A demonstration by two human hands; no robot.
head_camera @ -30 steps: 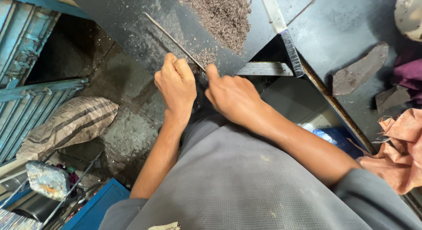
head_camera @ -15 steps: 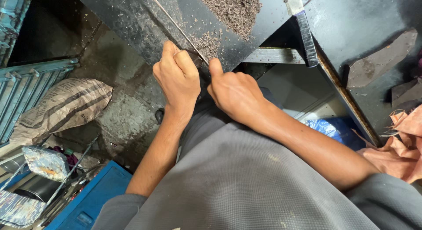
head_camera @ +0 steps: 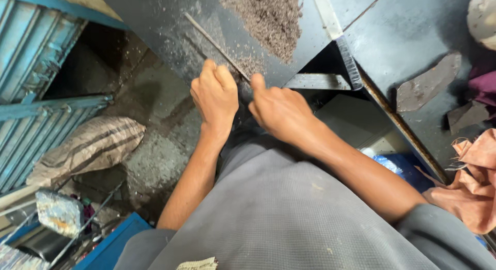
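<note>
Metal rod (head_camera: 214, 43), left hand (head_camera: 216, 94), right hand (head_camera: 281, 112) gripping

metal sheet (head_camera: 155, 17): dark grey, dusty | filings pile (head_camera: 271, 14): brown-grey | rod (head_camera: 214, 43): dull grey | shirt (head_camera: 289, 218): grey, fine weave | sack (head_camera: 90, 148): tan, dark stripes | shutter (head_camera: 31, 58): blue, ribbed | cloth (head_camera: 473, 182): salmon-orange

A thin metal rod (head_camera: 217, 45), dark and straight, lies flat on the dark metal worktable (head_camera: 155, 22), running on a diagonal from the table's middle down to its near edge. Its near end vanishes between the two hands at that edge. Gritty filings dust the surface along its length, and a heap of dark filings (head_camera: 268, 17) sits just beside it, toward the far edge.
</note>
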